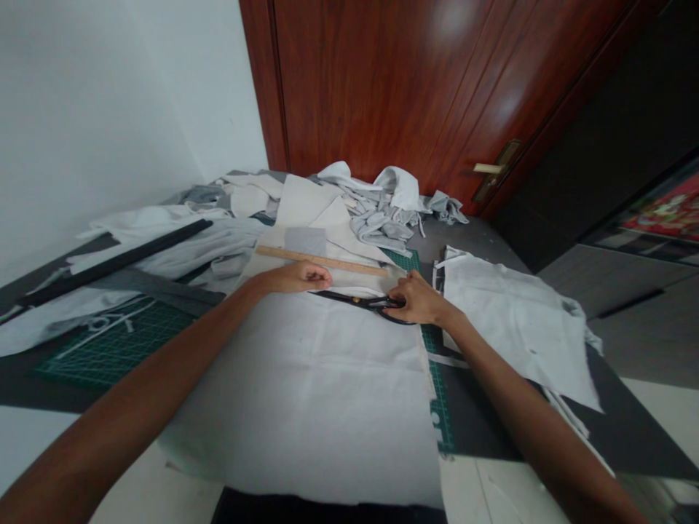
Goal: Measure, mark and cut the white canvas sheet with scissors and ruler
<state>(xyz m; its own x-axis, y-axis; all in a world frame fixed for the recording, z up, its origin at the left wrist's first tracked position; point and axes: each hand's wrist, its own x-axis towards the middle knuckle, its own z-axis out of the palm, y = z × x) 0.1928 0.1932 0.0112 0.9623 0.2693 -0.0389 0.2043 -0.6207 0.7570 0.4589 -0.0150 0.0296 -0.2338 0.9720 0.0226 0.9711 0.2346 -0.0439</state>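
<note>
A large white cloth (322,378) lies spread over a green cutting mat (109,342) on the table. My right hand (418,298) grips the handles of black scissors (360,300), whose blades point left across the cloth's far edge. My left hand (303,277) is curled into a fist, pressing on the cloth just past the blade tips. A wooden ruler (320,260) lies right behind both hands, next to a small grey fabric patch (306,240).
A heap of white and grey cloth scraps (376,207) lies at the back. Another white piece (518,320) lies at the right. A long black bar (114,263) lies at the left. A wooden door with a handle (494,169) stands behind the table.
</note>
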